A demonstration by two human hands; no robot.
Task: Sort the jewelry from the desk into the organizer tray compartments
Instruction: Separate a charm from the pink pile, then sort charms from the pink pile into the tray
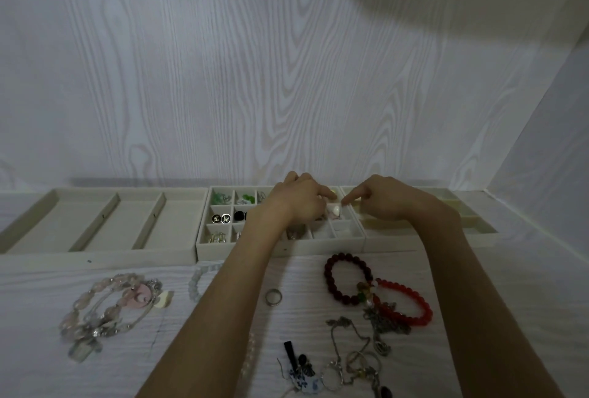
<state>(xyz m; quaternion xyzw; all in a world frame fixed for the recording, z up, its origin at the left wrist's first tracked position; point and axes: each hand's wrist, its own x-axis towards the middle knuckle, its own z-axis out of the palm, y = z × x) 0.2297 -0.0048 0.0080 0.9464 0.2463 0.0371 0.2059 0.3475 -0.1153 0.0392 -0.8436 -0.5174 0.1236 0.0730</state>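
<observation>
The middle organizer tray (280, 246) has many small compartments; some hold green pieces (218, 197), butterfly studs (221, 218) and black studs (239, 215). Both hands hover over its right side. My left hand (299, 203) has curled fingers and pinches a small white-and-pink piece (334, 210) over a compartment. The extended index finger of my right hand (382, 200) touches the same piece. On the desk lie a dark red bead bracelet (331, 283), a bright red bracelet (420, 308), a silver ring (274, 297), pink bead bracelets (105, 308) and tangled chains (357, 350).
A tray with three long compartments (95, 257) stands at the left, another tray (478, 232) at the right. A pale bead bracelet (194, 283) lies partly under my left forearm. A black clip and a blue-white piece (301, 372) lie near the front edge. Walls close off the back and right.
</observation>
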